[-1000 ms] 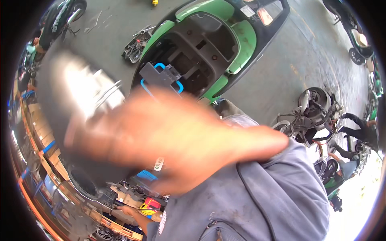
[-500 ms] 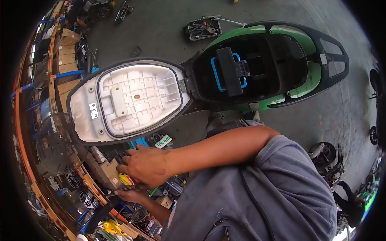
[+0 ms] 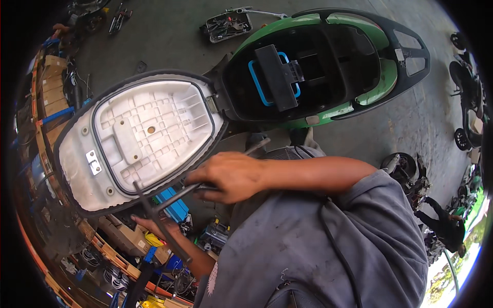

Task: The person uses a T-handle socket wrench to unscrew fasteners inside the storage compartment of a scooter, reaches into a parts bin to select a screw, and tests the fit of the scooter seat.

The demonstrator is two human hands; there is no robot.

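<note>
My right hand is closed around the shaft of a T-handle wrench. Its crossbar points down and left, and the far tip of the shaft sticks out past my knuckles. Partly behind the crossbar, my left hand reaches out with fingers extended, apparently holding nothing. Just beyond both hands lies the flipped-open scooter seat, its white ribbed underside facing up. It is hinged to a green scooter whose black storage well is exposed. In that well sits a dark bar-shaped part beside a blue handle.
Shelving with cardboard boxes and loose parts runs along the left. Close to my left arm are a blue case and a grey tool. A tray of tools lies on the floor beyond the scooter. Another person is at right.
The T-handle wrench has come into view in my right hand, which has lifted away from the cluttered shelf. My left hand has moved up slightly. The scooter appears shifted left and tilted.
</note>
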